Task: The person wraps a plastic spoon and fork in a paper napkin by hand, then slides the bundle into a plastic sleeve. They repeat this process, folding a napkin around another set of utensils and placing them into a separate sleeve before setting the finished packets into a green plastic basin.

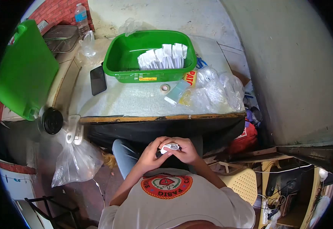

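Close together above my lap, in front of the table's edge, both hands are closed on a small white folded packet. My left hand grips its left side, and my right hand holds its right side, with the thumbs near each other. What the packet is made of is too small to tell. On the table beyond them stands a green basin, with several white folded packets lined up upright in its right part.
Behind the table edge lie a phone, a tape roll and clear plastic bags. A green container and a water bottle stand at the left. A plastic bag hangs at the table's left corner.
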Action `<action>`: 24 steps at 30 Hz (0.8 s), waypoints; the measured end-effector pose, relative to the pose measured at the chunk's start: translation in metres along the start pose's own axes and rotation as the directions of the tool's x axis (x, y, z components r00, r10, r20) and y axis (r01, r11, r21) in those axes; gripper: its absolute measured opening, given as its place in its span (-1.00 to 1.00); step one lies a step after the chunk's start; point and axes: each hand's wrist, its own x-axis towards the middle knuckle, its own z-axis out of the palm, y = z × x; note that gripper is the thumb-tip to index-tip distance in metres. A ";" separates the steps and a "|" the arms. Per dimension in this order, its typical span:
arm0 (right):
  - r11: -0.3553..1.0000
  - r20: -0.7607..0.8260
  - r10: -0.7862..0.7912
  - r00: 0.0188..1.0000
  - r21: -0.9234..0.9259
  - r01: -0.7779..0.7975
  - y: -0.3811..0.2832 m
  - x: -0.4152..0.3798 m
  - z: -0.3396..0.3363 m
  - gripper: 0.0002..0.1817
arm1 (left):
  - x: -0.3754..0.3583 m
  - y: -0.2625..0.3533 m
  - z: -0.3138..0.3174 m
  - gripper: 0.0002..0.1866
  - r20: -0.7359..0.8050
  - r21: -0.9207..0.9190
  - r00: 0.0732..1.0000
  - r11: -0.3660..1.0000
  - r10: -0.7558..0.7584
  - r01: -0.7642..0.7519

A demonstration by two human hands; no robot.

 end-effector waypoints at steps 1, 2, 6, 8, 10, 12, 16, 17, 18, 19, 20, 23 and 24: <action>1.000 0.012 -0.012 1.000 -0.014 0.012 0.001 0.000 0.000 -0.76 | -0.001 0.002 0.000 -0.49 -0.003 -0.036 1.000 0.999 -0.022 0.022; 0.999 0.024 -0.023 0.999 -0.029 0.024 0.001 -0.001 0.001 -0.75 | -0.002 0.003 0.000 -0.50 -0.005 -0.071 0.999 0.997 -0.044 0.044; 0.999 0.005 -0.050 0.999 -0.021 0.050 0.004 -0.002 0.002 -0.75 | -0.003 0.001 -0.001 -0.53 -0.012 -0.088 0.998 0.995 -0.056 0.054; 1.000 -0.008 -0.023 1.000 -0.010 0.023 0.002 -0.001 0.003 -0.75 | -0.004 0.001 -0.001 -0.56 -0.009 -0.151 0.996 0.985 -0.086 0.084; 1.000 -0.010 -0.013 1.000 0.008 0.013 0.005 -0.002 0.003 -0.74 | -0.006 -0.003 0.000 -0.58 -0.010 -0.181 0.996 0.980 -0.088 0.084; 1.000 -0.013 -0.001 1.000 0.026 0.002 0.006 -0.002 0.003 -0.74 | -0.007 -0.006 0.000 -0.60 -0.010 -0.210 0.996 0.974 -0.090 0.086; 0.997 0.003 0.053 0.999 0.062 -0.053 0.005 -0.004 0.005 -0.73 | -0.010 -0.012 0.000 -0.67 -0.006 -0.231 0.997 0.970 -0.076 0.072; 0.995 0.007 0.064 0.998 0.078 -0.064 0.006 -0.004 0.006 -0.73 | -0.011 -0.013 0.000 -0.69 -0.008 -0.239 0.996 0.968 -0.085 0.081; 0.995 0.009 0.063 0.998 0.077 -0.063 0.006 -0.003 0.007 -0.73 | -0.012 -0.013 -0.001 -0.69 -0.010 -0.239 0.996 0.968 -0.085 0.080; 0.999 0.013 0.009 1.000 0.048 -0.010 0.006 -0.002 0.007 -0.76 | -0.012 -0.012 -0.002 -0.70 -0.007 -0.242 0.996 0.967 -0.087 0.083; 0.999 0.017 -0.044 0.999 0.018 0.044 0.007 -0.002 0.008 -0.77 | -0.012 -0.011 -0.002 -0.70 -0.003 -0.246 0.996 0.966 -0.089 0.086; 0.998 0.010 0.019 1.000 0.054 -0.020 0.002 -0.001 0.007 -0.75 | -0.012 -0.007 -0.004 -0.69 -0.015 -0.222 0.996 0.972 -0.086 0.081; 0.998 0.010 0.020 1.000 0.055 -0.020 0.001 -0.001 0.007 -0.75 | -0.012 -0.008 -0.004 -0.69 -0.015 -0.222 0.996 0.972 -0.087 0.081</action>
